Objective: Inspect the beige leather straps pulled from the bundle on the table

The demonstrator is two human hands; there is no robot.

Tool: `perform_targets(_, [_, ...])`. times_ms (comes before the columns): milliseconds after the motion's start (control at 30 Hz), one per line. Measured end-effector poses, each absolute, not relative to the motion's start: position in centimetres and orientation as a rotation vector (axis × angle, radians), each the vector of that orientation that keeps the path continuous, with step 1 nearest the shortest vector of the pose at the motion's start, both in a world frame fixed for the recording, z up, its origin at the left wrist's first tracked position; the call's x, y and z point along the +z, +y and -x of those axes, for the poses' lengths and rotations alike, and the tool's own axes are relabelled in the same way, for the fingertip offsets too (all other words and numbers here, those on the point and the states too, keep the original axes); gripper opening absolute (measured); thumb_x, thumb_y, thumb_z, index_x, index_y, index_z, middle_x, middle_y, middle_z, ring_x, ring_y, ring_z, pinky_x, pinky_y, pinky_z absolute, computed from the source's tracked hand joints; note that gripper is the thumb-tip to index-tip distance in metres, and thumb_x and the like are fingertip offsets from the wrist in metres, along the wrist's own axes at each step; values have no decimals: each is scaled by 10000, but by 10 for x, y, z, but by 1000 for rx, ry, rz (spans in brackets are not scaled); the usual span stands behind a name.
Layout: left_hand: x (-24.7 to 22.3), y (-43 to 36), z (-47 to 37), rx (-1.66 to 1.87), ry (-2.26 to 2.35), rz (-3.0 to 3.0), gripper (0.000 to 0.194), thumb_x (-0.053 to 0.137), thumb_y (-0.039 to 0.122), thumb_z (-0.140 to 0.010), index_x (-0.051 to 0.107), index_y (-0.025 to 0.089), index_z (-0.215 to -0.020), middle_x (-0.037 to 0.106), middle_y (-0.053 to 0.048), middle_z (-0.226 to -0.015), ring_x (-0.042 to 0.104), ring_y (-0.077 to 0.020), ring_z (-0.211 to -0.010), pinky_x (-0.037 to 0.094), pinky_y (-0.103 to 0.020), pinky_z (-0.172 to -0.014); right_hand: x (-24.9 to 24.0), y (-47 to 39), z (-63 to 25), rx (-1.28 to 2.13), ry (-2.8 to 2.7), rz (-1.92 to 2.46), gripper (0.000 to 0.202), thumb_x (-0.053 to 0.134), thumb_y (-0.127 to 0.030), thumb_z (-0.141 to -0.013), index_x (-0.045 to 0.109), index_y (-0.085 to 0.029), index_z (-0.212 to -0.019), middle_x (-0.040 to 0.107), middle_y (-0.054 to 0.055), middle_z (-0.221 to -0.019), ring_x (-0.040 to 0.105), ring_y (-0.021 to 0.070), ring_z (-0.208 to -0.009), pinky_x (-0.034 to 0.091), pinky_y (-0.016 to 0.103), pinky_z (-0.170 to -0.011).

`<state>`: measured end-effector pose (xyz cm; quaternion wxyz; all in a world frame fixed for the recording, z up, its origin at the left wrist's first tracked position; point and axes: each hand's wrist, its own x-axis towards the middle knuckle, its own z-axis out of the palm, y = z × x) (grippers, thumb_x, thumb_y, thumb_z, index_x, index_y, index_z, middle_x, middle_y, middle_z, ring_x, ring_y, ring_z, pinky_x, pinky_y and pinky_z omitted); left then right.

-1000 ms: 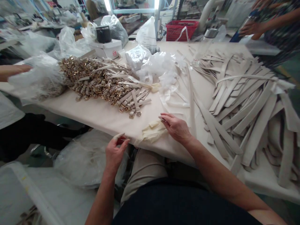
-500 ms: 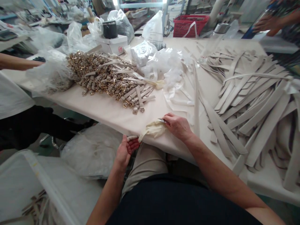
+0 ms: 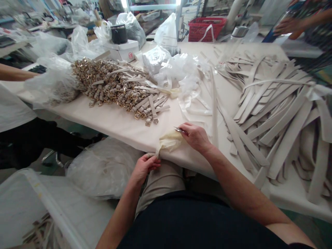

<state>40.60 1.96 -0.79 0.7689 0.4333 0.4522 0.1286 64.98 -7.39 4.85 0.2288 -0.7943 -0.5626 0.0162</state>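
A crumpled pale yellow piece of thin material (image 3: 169, 141) lies at the table's near edge, between my hands. My left hand (image 3: 147, 165) is closed just off that edge, thumb and fingers pinching the narrow end of the material; a pale band shows at its index finger. Over the table, my right hand (image 3: 195, 136) is closed around a small pointed metal tool (image 3: 180, 130), its tip pointing left. Most of the tool is hidden in the fingers, so whether it is snips or tweezers cannot be made out. The right hand also rests against the yellow material.
Beige straps with gold buckles (image 3: 116, 86) form a heap at back left. Wide beige strips (image 3: 275, 114) are piled at right. Clear plastic wrapping (image 3: 189, 72) lies between them. A white bin (image 3: 59, 204) stands lower left; another person's arm (image 3: 17, 73) reaches in at left.
My left hand has turned and closed from a half-open pose, its fingers now pinching the end of the yellow material. My right hand stays nearly in place with the metal tool.
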Motion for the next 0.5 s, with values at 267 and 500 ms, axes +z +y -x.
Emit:
perform_targets(267, [-10, 17, -419, 243, 986, -1063, 518, 822, 586, -571, 707, 134, -795, 762, -113, -826, 701, -187, -666, 506, -254, -589, 57, -67, -656, 43, -1492, 2139, 161, 580, -176, -894, 727, -215, -947, 732, 44, -961, 646, 187, -769, 377, 260, -638])
perform_targets(500, [19, 37, -413, 444, 920, -1304, 402, 765, 545, -685, 743, 146, -731, 732, -50, -669, 640, -160, -577, 521, -268, -601, 78, -41, -670, -17, -1507, 2046, 191, 556, -279, -949, 731, -208, -917, 721, 40, -916, 636, 174, -752, 375, 255, -633])
